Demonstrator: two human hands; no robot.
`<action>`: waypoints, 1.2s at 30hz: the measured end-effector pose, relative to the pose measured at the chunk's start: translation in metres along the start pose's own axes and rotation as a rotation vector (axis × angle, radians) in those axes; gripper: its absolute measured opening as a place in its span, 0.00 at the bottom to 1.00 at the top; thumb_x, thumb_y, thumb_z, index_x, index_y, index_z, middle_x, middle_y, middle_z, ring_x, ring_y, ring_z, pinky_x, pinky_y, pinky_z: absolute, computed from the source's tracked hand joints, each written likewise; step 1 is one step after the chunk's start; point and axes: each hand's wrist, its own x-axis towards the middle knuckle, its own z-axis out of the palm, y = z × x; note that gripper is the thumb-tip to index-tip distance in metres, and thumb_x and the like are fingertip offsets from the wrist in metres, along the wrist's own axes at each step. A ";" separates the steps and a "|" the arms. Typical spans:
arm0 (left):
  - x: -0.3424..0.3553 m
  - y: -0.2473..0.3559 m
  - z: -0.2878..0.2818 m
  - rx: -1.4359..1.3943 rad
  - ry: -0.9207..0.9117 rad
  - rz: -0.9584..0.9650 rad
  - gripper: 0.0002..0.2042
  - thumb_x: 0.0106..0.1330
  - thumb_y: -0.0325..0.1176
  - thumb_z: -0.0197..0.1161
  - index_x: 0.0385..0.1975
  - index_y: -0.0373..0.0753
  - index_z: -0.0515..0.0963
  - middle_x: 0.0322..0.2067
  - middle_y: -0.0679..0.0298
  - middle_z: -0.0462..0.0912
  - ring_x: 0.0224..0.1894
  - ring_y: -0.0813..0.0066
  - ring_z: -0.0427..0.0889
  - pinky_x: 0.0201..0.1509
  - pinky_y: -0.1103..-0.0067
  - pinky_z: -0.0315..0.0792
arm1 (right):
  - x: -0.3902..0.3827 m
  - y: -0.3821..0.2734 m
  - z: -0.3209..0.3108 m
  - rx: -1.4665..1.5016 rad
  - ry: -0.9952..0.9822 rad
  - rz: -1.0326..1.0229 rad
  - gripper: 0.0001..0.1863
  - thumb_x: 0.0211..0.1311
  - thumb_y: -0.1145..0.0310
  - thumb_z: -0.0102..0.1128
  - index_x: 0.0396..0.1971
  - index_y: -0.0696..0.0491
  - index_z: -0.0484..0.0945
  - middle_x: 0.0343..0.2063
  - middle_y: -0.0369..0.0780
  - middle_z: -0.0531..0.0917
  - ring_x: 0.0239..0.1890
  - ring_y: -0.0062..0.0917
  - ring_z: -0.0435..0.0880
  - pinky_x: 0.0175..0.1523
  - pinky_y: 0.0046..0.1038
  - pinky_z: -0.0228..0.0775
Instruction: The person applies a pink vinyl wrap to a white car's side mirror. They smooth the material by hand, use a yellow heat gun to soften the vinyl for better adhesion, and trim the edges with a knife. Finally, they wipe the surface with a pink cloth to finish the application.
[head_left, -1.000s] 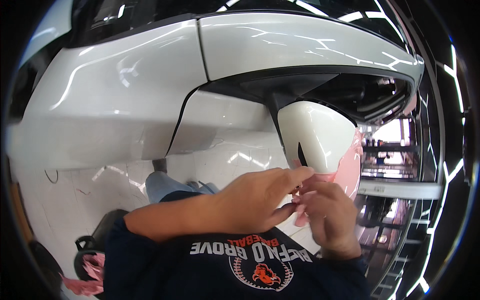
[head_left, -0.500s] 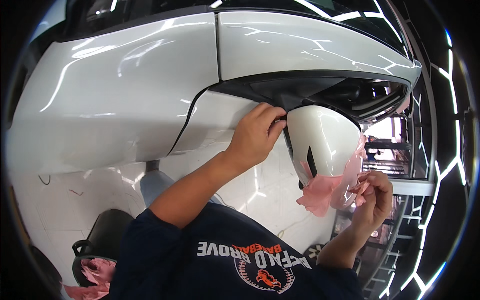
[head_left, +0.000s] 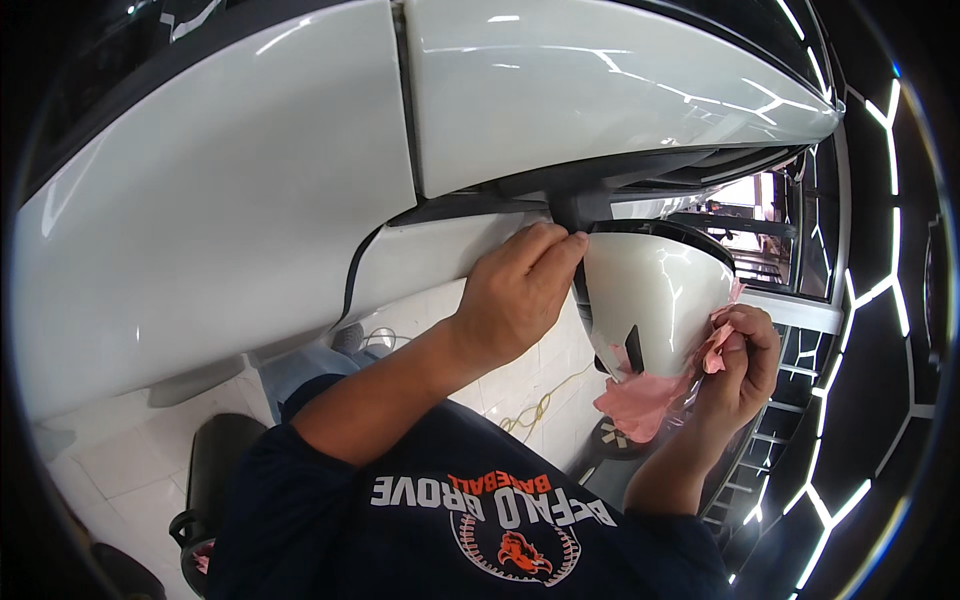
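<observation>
A white side mirror (head_left: 655,295) with a dark slot stands out from the white car door. My left hand (head_left: 515,295) is at its inner edge, by the black mirror arm (head_left: 580,207). Those fingertips are pressed together, and whatever lies between them is hidden. Thin, crumpled pink film (head_left: 645,400) clings around the mirror's lower end and hangs loose in a flap. At the mirror's outer edge, my right hand (head_left: 745,365) pinches a bunched piece of this film between thumb and fingers.
White car panels (head_left: 230,200) with a dark seam fill the upper left. A black bin (head_left: 222,455) with some pink material stands on the pale tiled floor at lower left. A yellowish cord (head_left: 540,408) lies on the floor below the mirror, near a dark round-topped object (head_left: 620,437).
My right hand has moved slightly up along the mirror's outer edge, still pinching film. My left hand stays at the inner edge. The whole view has tilted, bringing the car panels closer.
</observation>
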 end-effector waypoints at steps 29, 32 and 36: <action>0.011 0.008 -0.028 -0.250 -0.292 -0.395 0.09 0.70 0.23 0.59 0.46 0.33 0.82 0.33 0.61 0.79 0.30 0.77 0.82 0.35 0.81 0.78 | -0.009 0.009 -0.001 0.173 -0.049 0.021 0.07 0.67 0.76 0.55 0.41 0.60 0.78 0.36 0.43 0.81 0.38 0.28 0.79 0.50 0.29 0.70; 0.012 0.007 -0.039 -0.330 -0.337 -0.483 0.09 0.71 0.25 0.58 0.47 0.33 0.82 0.35 0.62 0.78 0.33 0.77 0.81 0.37 0.80 0.78 | -0.005 0.007 0.000 0.172 -0.049 0.019 0.06 0.64 0.80 0.52 0.38 0.60 0.77 0.34 0.43 0.80 0.38 0.28 0.77 0.51 0.28 0.68; 0.007 -0.002 -0.034 -0.181 -0.367 -0.429 0.08 0.73 0.25 0.57 0.45 0.33 0.81 0.35 0.62 0.77 0.33 0.76 0.82 0.38 0.79 0.77 | 0.002 -0.002 -0.004 0.095 -0.096 0.021 0.07 0.58 0.83 0.48 0.32 0.59 0.75 0.29 0.41 0.76 0.34 0.29 0.72 0.51 0.30 0.66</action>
